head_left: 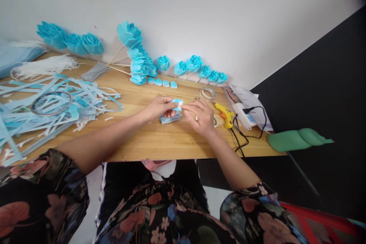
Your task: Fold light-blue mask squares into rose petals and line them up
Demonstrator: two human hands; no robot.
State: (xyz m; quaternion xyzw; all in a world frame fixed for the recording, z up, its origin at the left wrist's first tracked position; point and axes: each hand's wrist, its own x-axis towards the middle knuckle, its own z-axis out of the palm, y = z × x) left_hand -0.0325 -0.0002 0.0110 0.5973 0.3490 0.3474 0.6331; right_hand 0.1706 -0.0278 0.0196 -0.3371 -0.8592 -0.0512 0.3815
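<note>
My left hand (162,107) pinches a small light-blue folded piece (178,101) with a white patch on it between thumb and fingers. At its right edge, my right hand (201,116) reaches in with the index finger stretched out, the fingertip at or against the white patch. The right thumb is apart from that finger, and I see nothing gripped there. Below my left fingers lies a small stack of pale blue pieces (170,118) on the table. Behind the hands, several small folded blue petals (166,83) lie in a row.
Blue flowers on sticks (138,65) lean along the wall. On the left are a heap of blue and white strips (77,103) and white cords (47,66). A yellow glue gun (225,115), its black cable, a white power strip (245,116) and a green bottle (294,140) stand right.
</note>
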